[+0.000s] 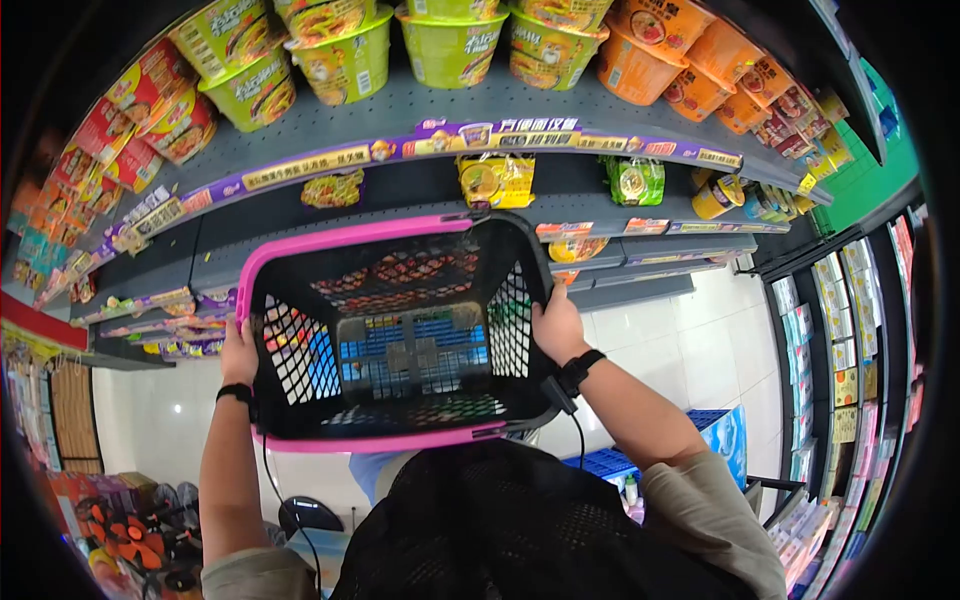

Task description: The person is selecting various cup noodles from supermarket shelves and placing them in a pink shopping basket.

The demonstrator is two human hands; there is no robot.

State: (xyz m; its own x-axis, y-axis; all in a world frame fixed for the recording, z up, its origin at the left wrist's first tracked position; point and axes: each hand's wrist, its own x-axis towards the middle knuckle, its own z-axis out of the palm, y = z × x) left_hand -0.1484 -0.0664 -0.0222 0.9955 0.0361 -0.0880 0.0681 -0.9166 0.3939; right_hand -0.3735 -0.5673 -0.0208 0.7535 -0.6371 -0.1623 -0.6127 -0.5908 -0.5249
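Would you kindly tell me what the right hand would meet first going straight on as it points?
Most likely the basket: the right hand already grips its side. Depth beyond is unclear.

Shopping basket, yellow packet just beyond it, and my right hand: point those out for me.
Shopping basket (360, 236): head view, on its pink far edge.
Yellow packet (497, 181): head view, middle of its front.
Right hand (560, 328): head view, back of the hand.

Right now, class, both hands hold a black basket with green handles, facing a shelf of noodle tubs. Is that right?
Not quite: in the head view, the handles are pink, not green. The rest stands: the left hand and right hand hold the black basket, facing a shelf of noodle tubs.
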